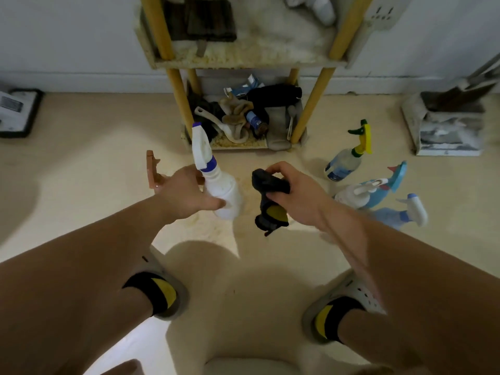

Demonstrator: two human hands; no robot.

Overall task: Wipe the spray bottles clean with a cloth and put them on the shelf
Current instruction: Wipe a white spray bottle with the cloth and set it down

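My left hand [186,193] grips a white spray bottle [216,182] with a blue collar, held tilted above the floor. A brown spray trigger [153,170] shows behind that hand. My right hand [295,190] holds a bunched black and yellow cloth [270,201], a short gap to the right of the bottle. The shelf [243,60] with yellow posts stands straight ahead against the wall. On the floor at the right are a bottle with a yellow and green trigger [349,158], a blue and white one [376,193], and a pale blue one [405,212].
The bottom shelf [238,143] is crammed with rags, a white scoop and a can. A dustpan [449,125] sits at the far right, a black-framed object [19,112] at the far left. My feet in grey clogs [349,296] stand on the beige floor.
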